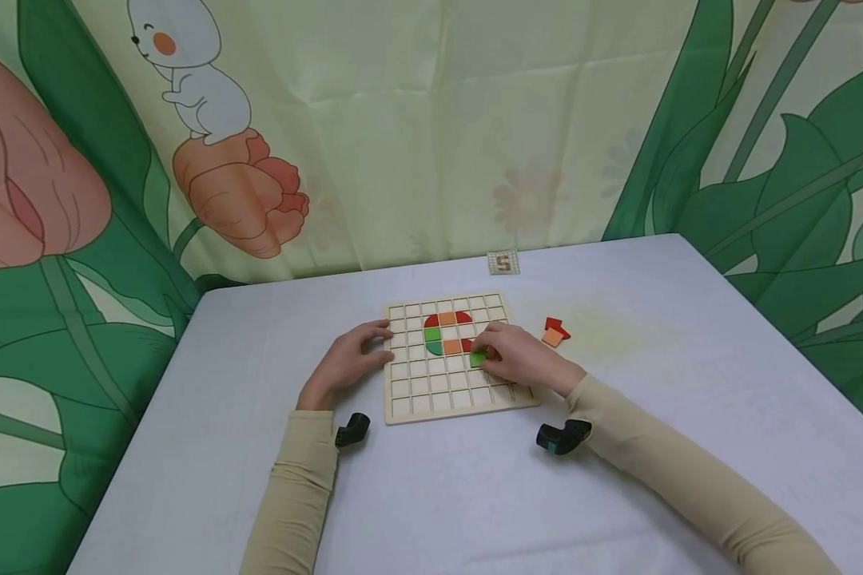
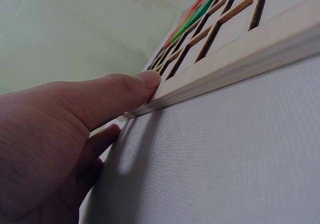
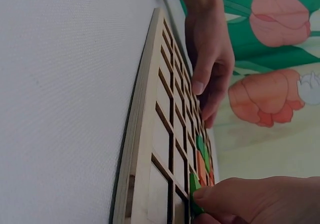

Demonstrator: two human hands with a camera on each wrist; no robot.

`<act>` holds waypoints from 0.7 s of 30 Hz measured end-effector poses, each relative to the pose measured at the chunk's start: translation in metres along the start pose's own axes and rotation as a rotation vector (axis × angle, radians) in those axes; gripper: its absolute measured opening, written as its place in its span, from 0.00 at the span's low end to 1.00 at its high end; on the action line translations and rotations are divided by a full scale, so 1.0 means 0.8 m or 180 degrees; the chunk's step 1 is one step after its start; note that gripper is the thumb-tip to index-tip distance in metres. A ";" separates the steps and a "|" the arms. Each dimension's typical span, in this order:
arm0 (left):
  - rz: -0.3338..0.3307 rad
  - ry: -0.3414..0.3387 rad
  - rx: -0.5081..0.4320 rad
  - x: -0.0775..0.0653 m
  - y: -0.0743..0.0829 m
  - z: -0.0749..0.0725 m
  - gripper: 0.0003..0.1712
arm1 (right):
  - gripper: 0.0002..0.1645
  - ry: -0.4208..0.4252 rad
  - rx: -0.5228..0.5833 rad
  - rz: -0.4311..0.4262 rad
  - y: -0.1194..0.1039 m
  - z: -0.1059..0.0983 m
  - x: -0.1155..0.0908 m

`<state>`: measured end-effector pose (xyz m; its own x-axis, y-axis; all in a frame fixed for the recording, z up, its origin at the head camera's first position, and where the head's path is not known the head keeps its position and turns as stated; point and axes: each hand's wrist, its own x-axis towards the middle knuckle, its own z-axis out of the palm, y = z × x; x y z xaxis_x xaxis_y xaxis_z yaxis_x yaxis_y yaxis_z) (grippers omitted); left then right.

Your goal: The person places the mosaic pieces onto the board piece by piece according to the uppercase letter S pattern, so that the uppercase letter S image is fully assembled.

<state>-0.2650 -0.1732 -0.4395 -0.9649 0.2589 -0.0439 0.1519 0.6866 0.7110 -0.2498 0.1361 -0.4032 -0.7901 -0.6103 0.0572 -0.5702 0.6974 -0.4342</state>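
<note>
I have the right hand [image 1: 511, 351] pinching a green square [image 1: 478, 359] between thumb and fingertips, over the wooden board [image 1: 460, 417] just nearer me than the laid pieces [image 1: 447, 319]; I can't tell whether it sits in a cell. I judge it light, stiff and hard to damage, perhaps a little slick, so I'd take it by opposite edges, fingertips high, keeping its underside free. The left hand [image 1: 345, 359] is loosely spread, its thumb touching the board's left edge. The board looks flat, rigid and light enough to slide, so I'd steady it by that outer rim. Right of it on the counter [image 1: 417, 495], red pieces [image 1: 554, 323] and an orange square [image 1: 552, 337] overlap; beyond the board lies a small card [image 1: 503, 262].
</note>
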 end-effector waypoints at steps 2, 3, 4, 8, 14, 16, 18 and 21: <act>-0.0008 -0.0001 0.0002 0.000 0.000 0.000 0.24 | 0.12 0.0012 0.0005 0.0001 0.000 0.000 0.000; -0.0006 -0.0003 0.0003 0.000 0.001 0.000 0.24 | 0.12 0.0013 0.0008 0.0000 -0.001 0.000 0.000; -0.0004 -0.0006 0.0006 0.000 0.001 -0.001 0.24 | 0.12 0.0016 0.0019 -0.0002 -0.002 0.000 0.000; -0.0003 -0.0017 -0.0006 -0.001 0.002 -0.001 0.24 | 0.11 0.0031 0.0092 -0.0023 -0.004 0.001 0.000; 0.0030 -0.0009 -0.0010 0.000 0.000 -0.001 0.24 | 0.11 0.0086 0.0133 -0.0014 -0.004 0.003 0.000; 0.0046 0.0011 -0.0020 0.000 0.000 -0.001 0.24 | 0.11 0.0096 0.0130 -0.0020 -0.004 0.004 0.000; 0.0081 0.0029 -0.0025 -0.001 0.000 -0.002 0.24 | 0.10 0.0096 0.0125 -0.0029 -0.003 0.005 0.000; 0.0100 0.0045 -0.0037 -0.001 0.000 -0.002 0.23 | 0.10 0.0093 0.0126 -0.0044 -0.002 0.006 0.001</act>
<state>-0.2644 -0.1744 -0.4384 -0.9626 0.2705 -0.0117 0.1796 0.6703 0.7201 -0.2485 0.1329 -0.4066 -0.7888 -0.6081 0.0894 -0.5721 0.6732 -0.4685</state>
